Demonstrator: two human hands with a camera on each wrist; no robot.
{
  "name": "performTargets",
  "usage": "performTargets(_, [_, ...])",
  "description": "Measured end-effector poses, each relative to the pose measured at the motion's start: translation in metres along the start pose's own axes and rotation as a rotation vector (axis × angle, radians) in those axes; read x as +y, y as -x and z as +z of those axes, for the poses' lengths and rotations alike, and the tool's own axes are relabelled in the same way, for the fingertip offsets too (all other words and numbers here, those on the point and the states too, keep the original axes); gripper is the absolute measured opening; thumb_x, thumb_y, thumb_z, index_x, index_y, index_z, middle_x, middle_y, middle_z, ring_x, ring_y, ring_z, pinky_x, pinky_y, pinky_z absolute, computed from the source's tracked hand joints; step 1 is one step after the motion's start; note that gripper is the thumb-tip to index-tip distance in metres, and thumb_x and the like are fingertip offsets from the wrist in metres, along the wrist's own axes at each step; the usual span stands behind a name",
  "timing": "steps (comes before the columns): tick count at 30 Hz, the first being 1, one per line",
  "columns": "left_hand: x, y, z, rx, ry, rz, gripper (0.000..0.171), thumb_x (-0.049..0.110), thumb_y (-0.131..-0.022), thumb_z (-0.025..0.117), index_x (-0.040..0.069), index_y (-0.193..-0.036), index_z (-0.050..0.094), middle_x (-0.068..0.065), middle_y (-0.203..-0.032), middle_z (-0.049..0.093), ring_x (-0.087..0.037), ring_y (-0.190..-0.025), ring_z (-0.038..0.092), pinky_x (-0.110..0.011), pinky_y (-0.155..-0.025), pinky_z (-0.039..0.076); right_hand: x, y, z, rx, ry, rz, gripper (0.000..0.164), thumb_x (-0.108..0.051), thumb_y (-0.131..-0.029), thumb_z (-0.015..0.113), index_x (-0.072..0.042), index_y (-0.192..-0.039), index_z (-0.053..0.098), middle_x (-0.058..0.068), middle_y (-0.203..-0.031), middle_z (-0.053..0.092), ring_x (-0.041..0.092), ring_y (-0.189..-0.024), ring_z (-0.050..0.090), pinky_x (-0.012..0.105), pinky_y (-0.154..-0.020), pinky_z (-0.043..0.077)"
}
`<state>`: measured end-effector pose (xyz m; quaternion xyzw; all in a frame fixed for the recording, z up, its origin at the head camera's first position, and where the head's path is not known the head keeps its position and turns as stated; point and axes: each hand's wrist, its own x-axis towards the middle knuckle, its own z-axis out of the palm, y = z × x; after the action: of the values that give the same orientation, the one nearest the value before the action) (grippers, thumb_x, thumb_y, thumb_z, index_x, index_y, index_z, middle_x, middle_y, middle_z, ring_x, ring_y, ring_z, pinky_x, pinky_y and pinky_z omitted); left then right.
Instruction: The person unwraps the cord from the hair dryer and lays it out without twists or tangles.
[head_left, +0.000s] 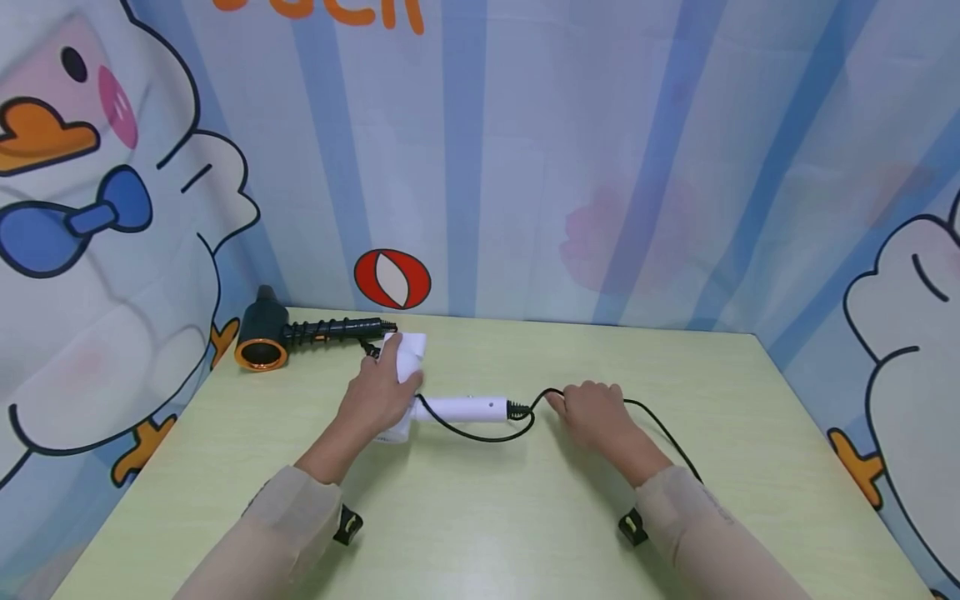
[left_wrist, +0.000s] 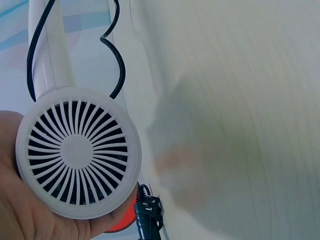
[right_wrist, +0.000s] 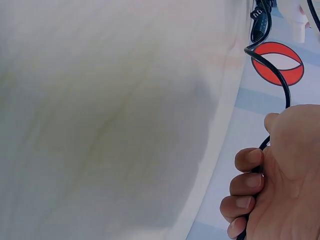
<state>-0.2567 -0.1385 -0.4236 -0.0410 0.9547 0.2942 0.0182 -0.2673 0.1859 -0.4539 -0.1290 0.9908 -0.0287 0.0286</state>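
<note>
My left hand [head_left: 375, 396] holds a white hair dryer [head_left: 465, 409] round its head, with the handle pointing right. The left wrist view shows the dryer's round slotted intake grille [left_wrist: 77, 152], with the palm and fingers behind it. A black power cord [head_left: 480, 438] comes out of the handle's end, loops back below the handle and runs on to the right. My right hand [head_left: 597, 418] grips this cord, its fingers curled round it in the right wrist view. Beyond the hand, the cord trails down past the right forearm.
A black hair dryer [head_left: 264, 325] with an orange ring lies at the table's back left, its cord wound round the handle. Its handle end comes close to the white dryer's head. Behind the pale table [head_left: 480, 517] hangs a striped cartoon curtain [head_left: 517, 167].
</note>
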Motion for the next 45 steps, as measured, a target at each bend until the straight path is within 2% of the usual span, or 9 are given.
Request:
performTargets(7, [0.000,0.001,0.004,-0.013,0.001,-0.009,0.077,0.045,-0.100,0.053,0.022,-0.163,0.014,-0.025,-0.130,0.047,-0.034,-0.091,0.060,-0.039,-0.064,0.051,0.000,-0.003,-0.011,0.032,-0.007,0.029,0.058,-0.047,-0.110,0.029,-0.010,-0.072,0.054,0.010,-0.067,0.051,0.029,-0.065,0.052,0.049,-0.071,0.041])
performTargets(21, [-0.002,0.000,0.008,-0.018,-0.024,-0.017,0.076,0.045,-0.100,0.053,0.021,-0.162,0.017,-0.026,-0.129,0.047,-0.035,-0.089,0.059,-0.041,-0.065,0.052,-0.006,0.001,-0.038,0.097,-0.057,0.041,0.058,-0.046,-0.110,0.028,-0.008,-0.078,0.057,0.011,-0.072,0.053,0.032,-0.071,0.056,0.052,-0.074,0.041])
performTargets(30, [-0.002,0.000,0.009,-0.016,-0.026,-0.023,0.076,0.047,-0.100,0.053,0.021,-0.162,0.016,-0.026,-0.129,0.046,-0.035,-0.089,0.059,-0.042,-0.066,0.052,-0.009,0.003,-0.050,0.103,-0.105,0.046,0.058,-0.047,-0.110,0.027,-0.007,-0.086,0.060,0.010,-0.077,0.055,0.031,-0.074,0.056,0.052,-0.077,0.039])
performTargets(38, [-0.005,-0.001,0.010,-0.018,-0.026,-0.016,0.076,0.045,-0.101,0.052,0.019,-0.162,0.016,-0.028,-0.130,0.046,-0.034,-0.086,0.059,-0.040,-0.063,0.050,-0.013,0.015,-0.059,0.124,-0.155,0.025,0.058,-0.048,-0.110,0.024,-0.009,-0.081,0.055,0.008,-0.074,0.052,0.027,-0.069,0.051,0.047,-0.073,0.035])
performTargets(45, [-0.006,-0.002,0.011,-0.013,-0.038,-0.018,0.076,0.044,-0.101,0.052,0.018,-0.162,0.016,-0.029,-0.131,0.046,-0.036,-0.089,0.059,-0.043,-0.066,0.052,-0.019,0.031,-0.068,0.164,-0.175,-0.012,0.054,-0.046,-0.111,0.025,-0.011,-0.079,0.052,0.007,-0.073,0.048,0.025,-0.067,0.045,0.042,-0.069,0.028])
